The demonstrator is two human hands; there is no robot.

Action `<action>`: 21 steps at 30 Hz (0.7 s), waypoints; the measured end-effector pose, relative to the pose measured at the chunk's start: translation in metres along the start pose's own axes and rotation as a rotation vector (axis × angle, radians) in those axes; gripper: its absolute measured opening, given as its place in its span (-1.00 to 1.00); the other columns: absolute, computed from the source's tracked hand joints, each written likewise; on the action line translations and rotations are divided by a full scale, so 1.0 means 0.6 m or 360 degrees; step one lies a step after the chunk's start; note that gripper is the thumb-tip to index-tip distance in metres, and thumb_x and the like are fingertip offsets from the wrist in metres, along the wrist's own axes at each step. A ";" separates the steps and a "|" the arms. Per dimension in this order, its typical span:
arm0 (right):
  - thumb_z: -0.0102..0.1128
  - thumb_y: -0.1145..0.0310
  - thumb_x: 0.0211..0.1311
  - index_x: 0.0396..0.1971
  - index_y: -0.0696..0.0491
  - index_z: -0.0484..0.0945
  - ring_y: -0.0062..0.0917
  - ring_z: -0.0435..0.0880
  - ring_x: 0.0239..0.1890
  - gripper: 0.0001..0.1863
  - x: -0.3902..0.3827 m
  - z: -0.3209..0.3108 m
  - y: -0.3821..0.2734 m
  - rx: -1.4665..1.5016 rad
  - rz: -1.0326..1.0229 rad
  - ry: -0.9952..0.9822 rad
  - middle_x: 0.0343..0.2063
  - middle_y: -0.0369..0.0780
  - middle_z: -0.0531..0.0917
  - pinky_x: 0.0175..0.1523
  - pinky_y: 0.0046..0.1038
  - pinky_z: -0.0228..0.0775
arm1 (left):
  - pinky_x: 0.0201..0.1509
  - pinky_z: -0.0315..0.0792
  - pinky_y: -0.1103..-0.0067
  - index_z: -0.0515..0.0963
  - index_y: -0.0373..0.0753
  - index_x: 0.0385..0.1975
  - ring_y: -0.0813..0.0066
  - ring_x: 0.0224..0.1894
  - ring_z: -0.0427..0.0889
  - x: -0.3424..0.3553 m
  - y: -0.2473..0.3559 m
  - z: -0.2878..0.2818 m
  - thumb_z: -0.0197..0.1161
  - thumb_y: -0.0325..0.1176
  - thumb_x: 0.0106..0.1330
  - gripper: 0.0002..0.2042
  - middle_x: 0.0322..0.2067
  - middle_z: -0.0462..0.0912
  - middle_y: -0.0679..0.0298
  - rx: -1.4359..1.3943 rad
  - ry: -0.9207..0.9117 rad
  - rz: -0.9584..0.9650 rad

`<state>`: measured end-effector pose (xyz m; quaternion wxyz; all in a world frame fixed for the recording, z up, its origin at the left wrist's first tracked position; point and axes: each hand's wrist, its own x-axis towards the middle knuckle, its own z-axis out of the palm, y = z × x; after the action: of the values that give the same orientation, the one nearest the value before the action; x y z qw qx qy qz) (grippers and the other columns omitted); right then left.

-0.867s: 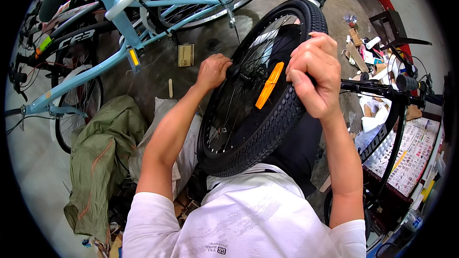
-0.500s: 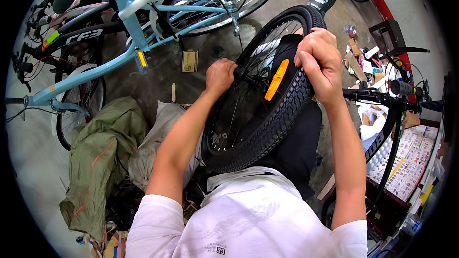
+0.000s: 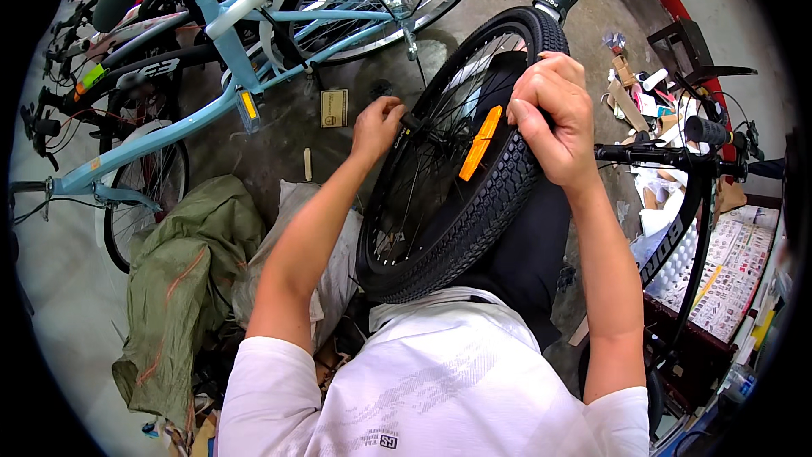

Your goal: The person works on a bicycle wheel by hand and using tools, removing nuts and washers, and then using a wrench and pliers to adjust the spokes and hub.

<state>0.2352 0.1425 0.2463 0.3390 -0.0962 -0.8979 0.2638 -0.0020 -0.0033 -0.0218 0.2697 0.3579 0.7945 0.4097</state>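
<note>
A black knobby-tyred bicycle wheel (image 3: 486, 211) stands tilted against my lap, with an orange reflector (image 3: 480, 144) among its spokes. My right hand (image 3: 554, 118) is closed around the tyre at its upper right side, thumb toward me. On the other side, my left hand (image 3: 378, 129) is beside the dark end of the wheel's axle (image 3: 411, 122), with a small gap between them. Its fingers are curled together; anything small between the fingertips is hidden.
A light blue bicycle frame (image 3: 182, 123) and more bicycles fill the left and back. Near my left arm lie a green sack (image 3: 190, 262) and a pale sack (image 3: 292, 203). A small cardboard box (image 3: 334, 108) sits on the floor. At right are a handlebar (image 3: 651, 154) and scattered packaging (image 3: 630, 101).
My left hand has drawn back slightly to the left, off the axle end. The wheel has tipped a little, and my right hand has shifted slightly left with it, still gripping the tyre.
</note>
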 end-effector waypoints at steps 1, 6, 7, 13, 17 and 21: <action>0.25 0.35 0.03 -0.62 0.04 0.47 -0.38 0.49 -0.35 -0.83 -0.003 -0.001 -0.001 -0.0002 0.0002 0.0002 -0.60 -0.30 0.49 0.15 -0.33 0.23 | -0.24 0.51 0.56 0.61 -0.37 -0.04 0.55 -0.38 0.63 -0.016 -0.003 0.006 0.25 -0.29 0.41 -0.72 -0.30 0.73 0.23 -0.0039 0.0300 0.0260; 0.22 0.37 0.09 -0.60 0.06 0.47 -0.37 0.49 -0.34 -0.84 -0.009 -0.009 0.009 -0.0003 -0.0034 -0.0013 -0.59 -0.29 0.49 0.12 -0.33 0.22 | -0.02 0.50 0.26 0.44 -0.17 0.20 0.04 -0.01 0.61 -0.106 0.053 -0.001 0.25 -0.41 0.30 -0.56 0.03 0.57 0.13 0.0239 0.0260 0.0197; 0.22 0.37 0.09 -0.60 0.06 0.47 -0.37 0.49 -0.34 -0.84 -0.008 -0.007 0.009 0.0003 -0.0049 -0.0016 -0.59 -0.29 0.49 0.12 -0.33 0.22 | -0.02 0.50 0.26 0.44 -0.17 0.20 0.04 -0.01 0.61 -0.110 0.061 -0.006 0.25 -0.41 0.30 -0.56 0.03 0.57 0.13 0.0240 0.0277 0.0194; 0.21 0.38 0.11 -0.59 0.06 0.48 -0.36 0.48 -0.33 -0.84 -0.006 -0.003 0.005 0.0014 -0.0042 -0.0023 -0.59 -0.29 0.48 0.11 -0.33 0.22 | 0.00 0.52 0.29 0.48 -0.14 0.19 0.11 -0.01 0.60 -0.099 0.079 -0.027 0.28 -0.40 0.26 -0.55 0.08 0.53 0.17 0.0846 0.0035 0.0914; 0.21 0.38 0.11 -0.59 0.06 0.48 -0.36 0.49 -0.33 -0.84 -0.010 -0.006 0.009 -0.0001 -0.0043 -0.0001 -0.59 -0.29 0.49 0.10 -0.33 0.22 | -0.06 0.54 0.26 0.54 -0.18 0.11 0.09 -0.09 0.63 -0.084 0.075 -0.021 0.26 -0.36 0.30 -0.64 0.00 0.56 0.16 0.0712 0.0074 0.0941; 0.21 0.38 0.11 -0.59 0.06 0.48 -0.36 0.50 -0.32 -0.85 -0.018 -0.011 0.007 0.0013 -0.0035 -0.0006 -0.59 -0.29 0.49 0.11 -0.33 0.23 | -0.09 0.55 0.25 0.58 -0.21 -0.04 0.03 -0.13 0.64 -0.068 0.084 -0.015 0.20 -0.31 0.38 -0.77 -0.08 0.57 0.15 0.0750 -0.0068 0.0754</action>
<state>0.2475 0.1448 0.2421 0.3406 -0.0843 -0.8985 0.2638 0.0335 -0.0192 0.0307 0.0933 0.5937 0.7562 0.2586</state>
